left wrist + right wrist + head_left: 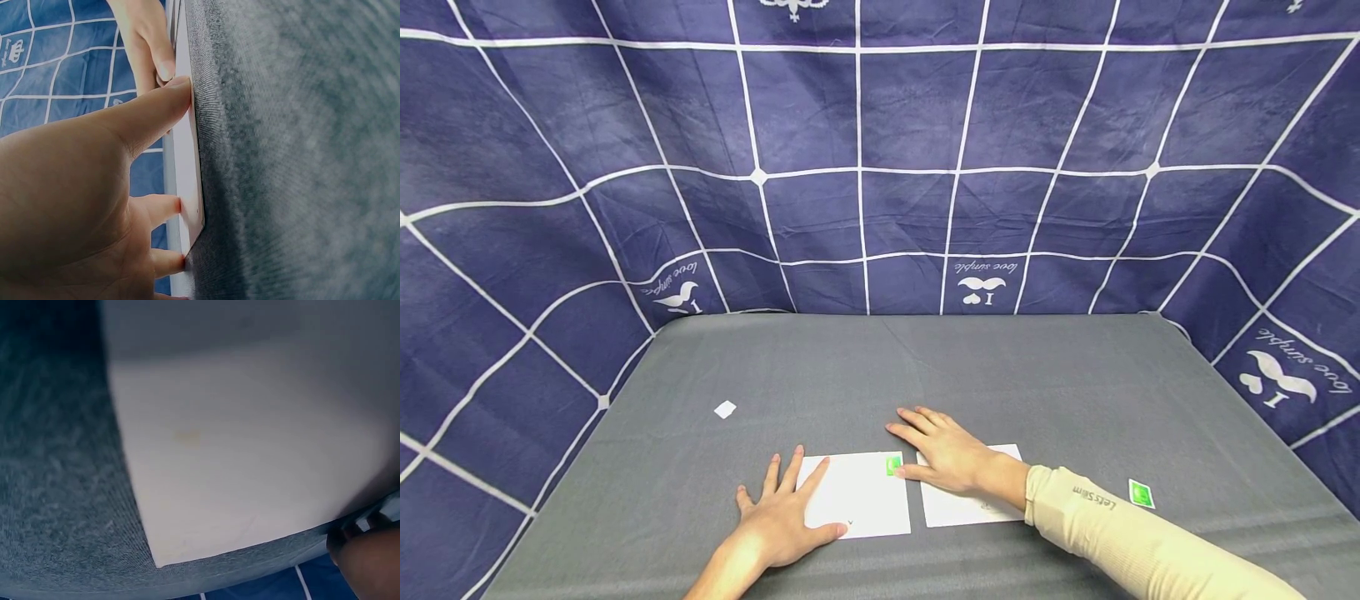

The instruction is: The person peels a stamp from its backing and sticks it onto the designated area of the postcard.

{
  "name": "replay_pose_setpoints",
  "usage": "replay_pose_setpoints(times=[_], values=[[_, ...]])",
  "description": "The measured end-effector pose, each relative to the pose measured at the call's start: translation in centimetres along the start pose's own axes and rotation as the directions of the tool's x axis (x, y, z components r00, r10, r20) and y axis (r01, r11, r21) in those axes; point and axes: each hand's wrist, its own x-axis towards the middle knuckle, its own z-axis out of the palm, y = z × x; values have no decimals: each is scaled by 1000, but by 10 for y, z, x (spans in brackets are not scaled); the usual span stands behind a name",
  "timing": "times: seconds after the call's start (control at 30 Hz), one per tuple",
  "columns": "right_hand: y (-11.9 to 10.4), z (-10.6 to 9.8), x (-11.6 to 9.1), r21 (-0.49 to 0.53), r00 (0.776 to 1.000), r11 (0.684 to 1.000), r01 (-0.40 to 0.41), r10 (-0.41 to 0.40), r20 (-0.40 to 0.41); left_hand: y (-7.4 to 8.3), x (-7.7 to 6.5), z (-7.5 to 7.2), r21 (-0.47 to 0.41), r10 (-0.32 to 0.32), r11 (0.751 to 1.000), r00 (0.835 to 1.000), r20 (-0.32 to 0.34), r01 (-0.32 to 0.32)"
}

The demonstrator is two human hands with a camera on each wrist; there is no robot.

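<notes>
Two white envelopes lie side by side on the grey cloth, a narrow gap between them. Across the left end of the left envelope (868, 500) rests my left hand (775, 521), fingers spread, its thumb on the near edge. A green stamp (892, 463) sits at that envelope's far right corner. My right hand (951, 454) reaches over the right envelope (958, 510), with the thumb tip at the stamp and the other fingers extended toward the cloth beyond. In the left wrist view, left thumb and fingertips touch the envelope (189, 156). The right wrist view shows the right envelope (250, 475) close up.
Another green stamp (1141, 493) with a white border lies on the cloth to the right, beyond the right sleeve (1120, 521). A small white paper piece (725, 409) lies at the left. Blue curtain (895, 208) with white lines surrounds the grey table (820, 367).
</notes>
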Motion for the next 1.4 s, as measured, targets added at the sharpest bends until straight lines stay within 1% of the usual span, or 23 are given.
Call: replay_pose_setpoints(times=[0.2,0.3,0.37,0.43,0.5,0.6,0.67,0.83,1.0,1.07,1.2,1.3,1.37,1.4], values=[[2,-1,-1,8,1000,1000,15,-15,11,0,0,0,4,2,1000,1000,-2,-2],[3,-3,-1,52,1000,999,15,-16,17,0,0,0,1,3,1000,1000,-1,-3],[4,-4,-2,83,1000,996,19,-19,5,0,0,0,1,4,1000,1000,-3,-4],[6,-6,-4,106,999,994,25,-22,-29,0,-1,0,1,7,1000,1000,-6,-7],[9,-8,-6,112,996,993,34,-25,-86,0,-1,1,1,12,1000,1000,-10,-12],[16,-13,-13,128,984,992,7,16,-179,0,-2,1,0,17,1000,1000,-16,-17],[22,-18,-19,154,973,988,-26,61,-222,0,-2,1,2,19,1000,1000,-21,-19],[40,-25,-41,220,945,969,-111,172,-280,-1,-2,-1,8,21,1000,1000,-22,-21],[61,-30,-67,224,917,958,-177,243,-316,-5,-2,-2,-1,23,1000,999,-31,-23],[71,-34,-80,224,899,951,-212,280,-337,-7,-3,-2,-2,23,1000,999,-38,-23],[91,-50,-106,223,849,927,-303,369,-379,-9,-2,-3,-9,17,1000,999,-41,-18],[102,-63,-129,246,829,891,-382,448,-335,-10,-2,-5,-14,22,1000,999,-44,-23],[107,-69,-145,264,826,864,-428,493,-273,-9,-2,-5,-15,25,1000,999,-43,-26],[110,-71,-154,270,830,855,-442,504,-238,-10,-2,-6,-14,26,1000,999,-43,-27]])
